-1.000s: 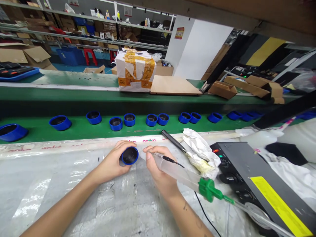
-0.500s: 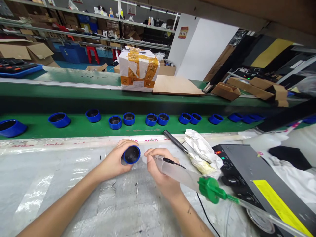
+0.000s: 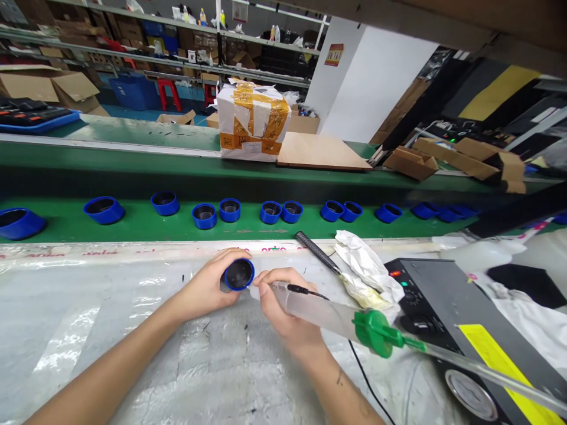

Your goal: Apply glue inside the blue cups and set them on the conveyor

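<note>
My left hand [image 3: 211,285] is closed around a blue ring-shaped cup [image 3: 239,274] with a black inside, its opening tilted toward me. In my right hand [image 3: 287,307] is a translucent dispensing syringe [image 3: 328,314], gripped near its front like a pen. The syringe's tip points left and meets the cup's lower right rim; whether it touches I cannot tell. A green cap [image 3: 376,333] with a clear hose closes the syringe's back end. A thin black cable with a plug lies along the barrel.
Several blue cups [image 3: 204,216] stand in a row on the green belt [image 3: 248,234] beyond the plastic-covered table [image 3: 146,354]. To the right sit a grey dispenser box [image 3: 443,295] with dials, crumpled white tissue [image 3: 365,260] and a black-handled tool [image 3: 316,251]. A taped carton [image 3: 252,121] stands farther back.
The cup in my left hand has turned slightly, and the syringe tip has shifted down along its rim. The view has shifted slightly.
</note>
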Demonstrator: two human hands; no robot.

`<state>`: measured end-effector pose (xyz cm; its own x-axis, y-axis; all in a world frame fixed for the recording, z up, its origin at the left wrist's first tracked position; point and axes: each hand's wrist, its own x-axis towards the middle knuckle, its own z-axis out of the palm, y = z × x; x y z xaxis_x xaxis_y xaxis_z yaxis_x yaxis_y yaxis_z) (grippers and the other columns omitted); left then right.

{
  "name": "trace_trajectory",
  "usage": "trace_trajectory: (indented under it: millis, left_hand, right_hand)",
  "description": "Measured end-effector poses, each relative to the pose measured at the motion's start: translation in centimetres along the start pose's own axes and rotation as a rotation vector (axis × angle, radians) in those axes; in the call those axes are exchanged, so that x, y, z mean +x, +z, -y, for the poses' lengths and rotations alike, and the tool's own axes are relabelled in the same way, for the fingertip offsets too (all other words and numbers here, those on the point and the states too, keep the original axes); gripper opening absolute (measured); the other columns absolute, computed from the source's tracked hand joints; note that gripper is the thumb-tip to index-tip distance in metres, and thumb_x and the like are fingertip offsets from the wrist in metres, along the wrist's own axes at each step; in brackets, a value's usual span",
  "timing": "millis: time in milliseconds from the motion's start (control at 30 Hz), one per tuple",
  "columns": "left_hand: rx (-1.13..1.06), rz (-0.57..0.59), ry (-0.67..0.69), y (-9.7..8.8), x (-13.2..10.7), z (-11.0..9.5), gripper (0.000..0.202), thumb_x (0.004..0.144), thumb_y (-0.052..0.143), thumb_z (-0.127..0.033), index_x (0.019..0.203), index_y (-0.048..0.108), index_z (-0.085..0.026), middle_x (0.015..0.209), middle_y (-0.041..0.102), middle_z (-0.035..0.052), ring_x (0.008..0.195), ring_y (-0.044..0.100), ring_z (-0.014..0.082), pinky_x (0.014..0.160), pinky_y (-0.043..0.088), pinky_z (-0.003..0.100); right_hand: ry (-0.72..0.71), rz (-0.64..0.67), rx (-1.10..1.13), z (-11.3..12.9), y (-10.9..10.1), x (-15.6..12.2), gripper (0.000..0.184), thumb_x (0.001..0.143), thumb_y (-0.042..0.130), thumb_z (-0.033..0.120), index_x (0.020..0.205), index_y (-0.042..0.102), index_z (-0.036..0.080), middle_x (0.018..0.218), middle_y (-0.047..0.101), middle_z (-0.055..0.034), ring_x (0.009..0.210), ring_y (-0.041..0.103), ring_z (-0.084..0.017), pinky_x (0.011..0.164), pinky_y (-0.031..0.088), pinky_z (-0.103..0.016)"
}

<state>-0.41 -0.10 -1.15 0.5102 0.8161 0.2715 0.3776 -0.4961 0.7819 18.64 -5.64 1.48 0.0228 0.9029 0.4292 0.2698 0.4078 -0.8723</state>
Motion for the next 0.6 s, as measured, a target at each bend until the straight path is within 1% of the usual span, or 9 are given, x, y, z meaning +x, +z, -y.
trace_trajectory:
  millis: [100,200,333,533,600]
  left_hand:
    - [-0.014,0.007,-0.009,0.0,-0.07,-0.01,0.052,0.077,0.066,-0.009,0.126,0.056,-0.023,0.137,0.061,0.0099,0.13,0.059,0.0282,0.112,0.048,0.044]
    - [-0.029,0.017,-0.009,-0.05,-0.03,-0.14,0.052,0.077,0.065,-0.009,0.126,0.056,-0.023,0.138,0.06,0.0097,0.13,0.059,0.0279,0.112,0.048,0.044]
    - [-0.036,0.024,-0.004,-0.11,0.07,-0.34,0.052,0.077,0.064,-0.007,0.126,0.056,-0.023,0.139,0.06,0.0099,0.13,0.058,0.0275,0.112,0.048,0.044]
    - [-0.034,0.03,-0.001,-0.11,0.05,-0.34,0.055,0.074,0.063,-0.004,0.125,0.056,-0.024,0.138,0.06,0.0091,0.13,0.058,0.0274,0.111,0.049,0.043]
    - [-0.036,0.028,0.002,-0.12,0.05,-0.34,0.054,0.075,0.063,-0.005,0.126,0.056,-0.024,0.138,0.06,0.0093,0.13,0.058,0.0273,0.111,0.049,0.043]
  right_hand:
    - [-0.006,-0.003,0.002,0.13,0.22,0.04,0.007,0.086,0.066,0.018,0.084,0.066,0.024,0.08,0.08,-0.0013,0.078,0.079,-0.02,0.066,0.06,-0.027]
    - [-0.008,-0.001,-0.011,0.28,0.29,0.13,0.007,0.085,0.066,0.018,0.083,0.066,0.025,0.08,0.081,-0.0008,0.08,0.08,-0.02,0.069,0.06,-0.027]
    - [0.001,-0.039,-0.007,0.42,0.37,0.18,0.008,0.084,0.065,0.018,0.08,0.065,0.024,0.077,0.08,-0.0013,0.077,0.08,-0.021,0.071,0.061,-0.029]
    - [-0.005,0.011,0.061,-0.15,0.74,-0.14,0.007,0.086,0.068,0.018,0.087,0.066,0.024,0.083,0.081,-0.0014,0.074,0.079,-0.019,0.068,0.061,-0.027]
    - [-0.008,0.016,0.059,-0.34,0.9,-0.19,0.006,0.087,0.068,0.018,0.089,0.068,0.024,0.084,0.081,-0.0017,0.076,0.079,-0.019,0.071,0.061,-0.028]
